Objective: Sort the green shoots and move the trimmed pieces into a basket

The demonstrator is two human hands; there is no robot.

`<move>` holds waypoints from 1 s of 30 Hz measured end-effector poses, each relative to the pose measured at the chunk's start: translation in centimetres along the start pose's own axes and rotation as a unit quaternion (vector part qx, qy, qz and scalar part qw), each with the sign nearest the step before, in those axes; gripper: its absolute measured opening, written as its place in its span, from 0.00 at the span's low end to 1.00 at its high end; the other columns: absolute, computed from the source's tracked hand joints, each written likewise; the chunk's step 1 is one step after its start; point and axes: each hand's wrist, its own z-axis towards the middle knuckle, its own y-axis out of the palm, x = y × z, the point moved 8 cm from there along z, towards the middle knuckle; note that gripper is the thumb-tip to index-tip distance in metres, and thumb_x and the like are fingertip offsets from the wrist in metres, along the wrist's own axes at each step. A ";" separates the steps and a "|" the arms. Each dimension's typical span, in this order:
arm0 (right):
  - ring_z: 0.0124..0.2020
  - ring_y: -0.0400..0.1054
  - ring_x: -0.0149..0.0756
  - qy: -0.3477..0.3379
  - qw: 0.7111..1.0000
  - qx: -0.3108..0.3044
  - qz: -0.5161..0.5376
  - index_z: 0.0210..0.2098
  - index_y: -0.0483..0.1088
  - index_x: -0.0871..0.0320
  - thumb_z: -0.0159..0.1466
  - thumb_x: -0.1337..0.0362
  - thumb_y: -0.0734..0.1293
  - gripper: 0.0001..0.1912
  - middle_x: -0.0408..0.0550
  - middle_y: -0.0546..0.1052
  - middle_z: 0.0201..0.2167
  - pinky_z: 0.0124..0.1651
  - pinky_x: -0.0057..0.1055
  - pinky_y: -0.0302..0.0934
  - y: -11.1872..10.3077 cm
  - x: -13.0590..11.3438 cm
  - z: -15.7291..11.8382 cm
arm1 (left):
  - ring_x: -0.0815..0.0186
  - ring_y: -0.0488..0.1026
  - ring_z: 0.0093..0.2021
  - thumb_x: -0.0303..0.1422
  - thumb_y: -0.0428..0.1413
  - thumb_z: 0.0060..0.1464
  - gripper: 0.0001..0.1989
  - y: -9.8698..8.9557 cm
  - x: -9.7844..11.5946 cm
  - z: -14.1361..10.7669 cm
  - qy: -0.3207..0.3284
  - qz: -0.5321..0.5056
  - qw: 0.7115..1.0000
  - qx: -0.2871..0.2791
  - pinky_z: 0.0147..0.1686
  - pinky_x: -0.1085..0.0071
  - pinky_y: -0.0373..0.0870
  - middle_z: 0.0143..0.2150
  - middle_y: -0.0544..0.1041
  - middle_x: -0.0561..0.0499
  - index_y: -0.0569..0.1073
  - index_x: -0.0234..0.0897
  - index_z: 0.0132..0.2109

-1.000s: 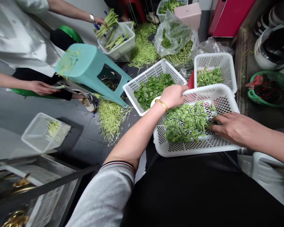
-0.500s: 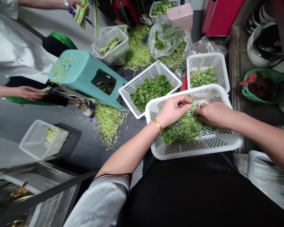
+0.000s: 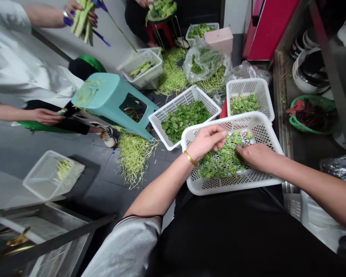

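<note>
A white perforated basket (image 3: 265, 179) lies across my lap, with loose leafy greens (image 3: 220, 163) spread over its floor. My left hand (image 3: 208, 141), a gold bangle at its wrist, hovers over the left half of the basket. Its fingers are curled in towards the thumb; anything small between them cannot be made out. Lower and to the right, my right hand (image 3: 254, 156) is closed with its fingertips down at the edge of the greens, pinching some of them. The tips of that hand are partly hidden.
Beyond are a basket of darker leaves (image 3: 186, 117) and a smaller basket (image 3: 249, 86) of greens. A teal stool (image 3: 103, 96) stands left, near trimmings (image 3: 134, 157) on the floor. A co-worker's hand (image 3: 47, 116) is at left. Shelving with a green colander (image 3: 314, 127) lines the right.
My hands have drawn slightly apart, and the left fingers now show more curled. The camera view has shifted, bringing more of the far person and stool into sight.
</note>
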 end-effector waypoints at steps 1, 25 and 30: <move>0.38 0.79 0.45 0.002 1.000 0.002 0.004 0.55 0.77 0.66 0.73 0.78 0.61 0.17 0.61 0.86 0.41 0.31 0.37 0.44 -0.1 0.2 0.1 | 0.78 0.73 0.21 0.23 0.61 0.69 0.12 0.2 -0.4 -0.2 -0.008 0.002 1.000 -0.011 0.21 0.81 0.67 0.26 0.77 0.57 0.74 0.33 0.34; 0.32 0.71 0.37 -0.007 0.983 0.132 0.124 0.41 0.81 0.56 0.73 0.61 0.71 0.07 0.49 0.81 0.32 0.35 0.33 0.50 -6.8 2.1 0.6 | 0.82 0.52 0.15 0.37 0.75 0.56 0.17 1.2 -2.1 -1.6 -0.031 -0.152 0.987 -0.048 0.14 0.85 0.42 0.22 0.68 0.61 0.76 0.32 0.38; 0.31 0.72 0.38 0.000 0.970 0.149 0.194 0.46 0.83 0.58 0.75 0.56 0.69 0.14 0.50 0.83 0.32 0.37 0.34 0.57 -6.4 2.2 -0.1 | 0.81 0.49 0.13 0.32 0.68 0.64 0.16 1.8 -1.6 -1.0 0.010 -0.178 0.984 -0.021 0.14 0.85 0.42 0.20 0.70 0.60 0.69 0.37 0.34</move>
